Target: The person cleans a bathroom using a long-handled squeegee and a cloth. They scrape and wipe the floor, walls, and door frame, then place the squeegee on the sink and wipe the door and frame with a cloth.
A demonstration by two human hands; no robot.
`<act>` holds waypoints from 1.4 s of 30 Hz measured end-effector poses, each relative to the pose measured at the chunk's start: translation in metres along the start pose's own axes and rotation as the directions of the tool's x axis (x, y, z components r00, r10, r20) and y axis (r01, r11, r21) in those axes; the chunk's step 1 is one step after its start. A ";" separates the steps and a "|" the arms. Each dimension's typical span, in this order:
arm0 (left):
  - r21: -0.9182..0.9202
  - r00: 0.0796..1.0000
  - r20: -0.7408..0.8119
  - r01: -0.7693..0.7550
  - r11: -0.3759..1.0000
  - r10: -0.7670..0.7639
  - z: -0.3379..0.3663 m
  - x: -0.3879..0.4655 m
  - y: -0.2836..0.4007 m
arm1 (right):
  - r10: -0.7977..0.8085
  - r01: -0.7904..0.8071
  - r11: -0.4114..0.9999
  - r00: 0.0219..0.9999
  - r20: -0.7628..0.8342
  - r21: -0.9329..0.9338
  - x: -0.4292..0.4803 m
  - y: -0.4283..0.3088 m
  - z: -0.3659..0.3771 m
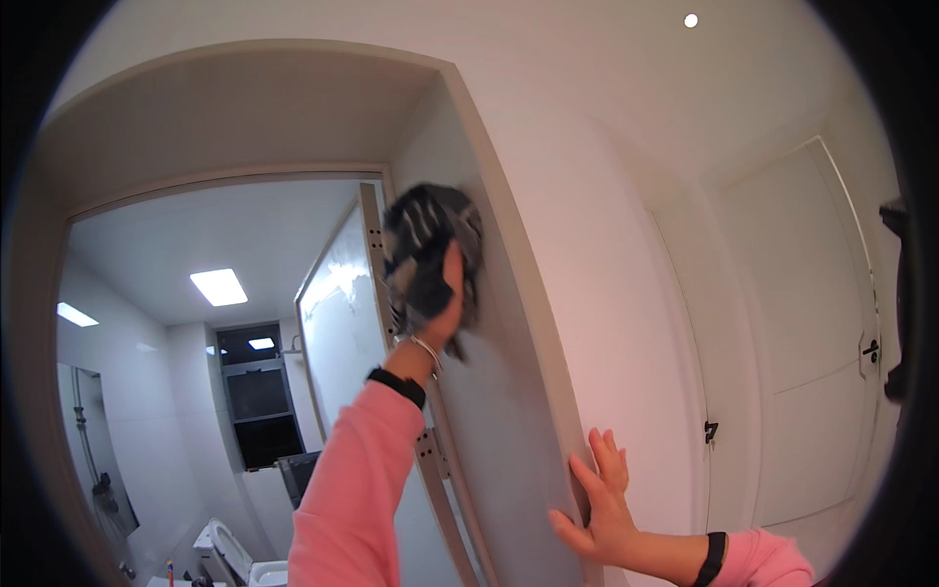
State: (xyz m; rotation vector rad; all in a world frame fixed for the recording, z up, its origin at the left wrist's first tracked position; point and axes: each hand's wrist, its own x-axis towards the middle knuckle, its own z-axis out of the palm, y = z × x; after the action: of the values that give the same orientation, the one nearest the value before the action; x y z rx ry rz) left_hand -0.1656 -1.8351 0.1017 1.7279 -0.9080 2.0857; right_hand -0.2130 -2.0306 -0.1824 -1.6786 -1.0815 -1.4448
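Note:
My left hand (446, 308) is raised and presses a bunched dark patterned cloth (429, 235) against the inner face of the door jamb (506, 411). The cloth hides most of the fingers. It sits high on the jamb, near the upper corner of the doorway. Lower and to the right, my right hand (601, 506) rests spread on the outer edge of the door casing (539, 308), with nothing held. A thin bracelet (429, 352) and a black band (396, 387) circle my left wrist. Another black band (711, 559) is on the right wrist.
An inward-opened door (345, 315) stands left of the jamb, its hinges (375, 238) showing. Beyond are a bathroom window (257, 396), a toilet (231, 547) with its lid up and a mirror (99, 440). Rightward are a white wall (609, 330) and a door (814, 330) with a black handle (870, 351).

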 end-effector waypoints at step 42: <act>0.373 1.000 -0.012 -0.022 0.928 0.028 0.018 0.220 -0.037 | -0.116 0.139 0.980 0.980 -0.159 0.142 0.001 0.006 -0.023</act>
State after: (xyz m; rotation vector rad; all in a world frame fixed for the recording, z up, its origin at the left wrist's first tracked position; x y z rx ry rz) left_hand -0.1828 -1.8558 0.3238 1.8765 -0.5532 2.4089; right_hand -0.2175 -2.0536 -0.1773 -1.3924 -1.2019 -1.5023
